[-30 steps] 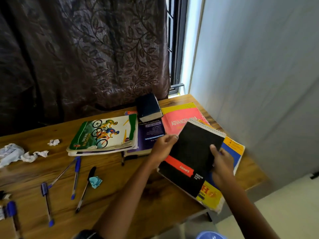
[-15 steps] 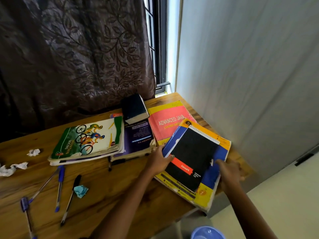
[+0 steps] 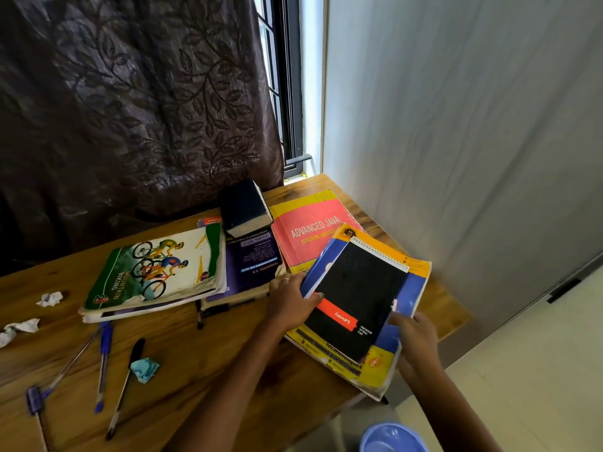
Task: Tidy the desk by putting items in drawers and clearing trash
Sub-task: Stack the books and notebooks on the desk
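We are gathering books at the right end of the wooden desk (image 3: pixel 195 380). A second ago the black spiral pad (image 3: pixel 355 298) was lifted between our hands; now it is lying on the yellow-and-blue textbook (image 3: pixel 411 288), and the pair is overhanging the desk's near right corner. Our left hand (image 3: pixel 290 305) is gripping the stack's left edge, fingertips on the pad. Our right hand (image 3: pixel 414 337) is holding the near right edge, thumb on top and fingers underneath. We are judging this as stacking before carrying both off to a drawer; no drawer is in view. The Advanced Java book (image 3: pixel 310 230), the pens (image 3: pixel 104 363) and the crumpled paper scraps (image 3: pixel 49 298) are waiting to be cleared.
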`<action>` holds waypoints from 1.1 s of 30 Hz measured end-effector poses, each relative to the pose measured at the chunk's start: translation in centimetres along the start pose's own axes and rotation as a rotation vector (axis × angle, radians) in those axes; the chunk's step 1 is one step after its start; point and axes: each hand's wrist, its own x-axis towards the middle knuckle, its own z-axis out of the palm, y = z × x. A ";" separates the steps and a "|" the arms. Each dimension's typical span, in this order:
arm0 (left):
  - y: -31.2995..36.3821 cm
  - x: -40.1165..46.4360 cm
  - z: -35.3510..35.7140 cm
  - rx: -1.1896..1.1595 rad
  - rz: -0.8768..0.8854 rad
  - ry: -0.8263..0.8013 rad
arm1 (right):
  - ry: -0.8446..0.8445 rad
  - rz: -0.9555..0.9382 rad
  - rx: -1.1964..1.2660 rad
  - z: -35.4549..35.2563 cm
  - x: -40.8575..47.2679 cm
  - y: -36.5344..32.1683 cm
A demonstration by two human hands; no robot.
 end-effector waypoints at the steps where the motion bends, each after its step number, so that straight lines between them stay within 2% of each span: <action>1: 0.1 0.0 0.0 -0.001 0.007 0.000 | -0.007 -0.007 0.018 0.1 -0.5 0.1; 6: 0.1 0.1 0.5 -0.020 0.047 0.000 | 0.048 0.030 -0.049 1.8 -2.4 3.0; 11: 0.0 0.2 1.0 0.046 0.081 -0.029 | 0.024 0.132 -0.109 2.8 -5.6 7.0; 14: 0.3 -0.2 1.3 0.125 0.120 -0.045 | -0.035 0.208 -0.297 2.2 -7.3 7.7; 17: 0.3 -0.8 1.6 0.177 0.135 -0.034 | -0.189 0.220 -0.425 1.0 -8.3 6.9; 20: -0.2 -1.2 2.2 0.211 0.160 0.013 | -0.309 0.104 -0.674 -1.2 -8.3 6.1; 22: -0.5 -1.4 2.5 0.240 0.173 0.033 | -0.348 0.007 -1.010 -2.9 -8.2 5.0; 23: -0.7 -1.5 2.6 0.244 0.174 0.036 | -0.331 -0.051 -1.181 -3.5 -7.9 4.2; 25: -1.1 -1.8 2.6 0.222 0.174 0.058 | -0.241 -0.168 -1.339 -4.4 -7.7 2.6; 29: -2.9 -2.4 1.9 0.096 0.174 0.193 | -0.027 -0.420 -1.433 -3.7 -7.3 -0.8; 31: -4.0 -2.6 1.1 0.031 0.148 0.282 | -0.052 -0.561 -1.328 -2.6 -6.9 -2.0; 33: -5.1 -2.7 0.1 -0.016 0.122 0.382 | -0.153 -0.668 -1.216 -0.8 -6.4 -2.3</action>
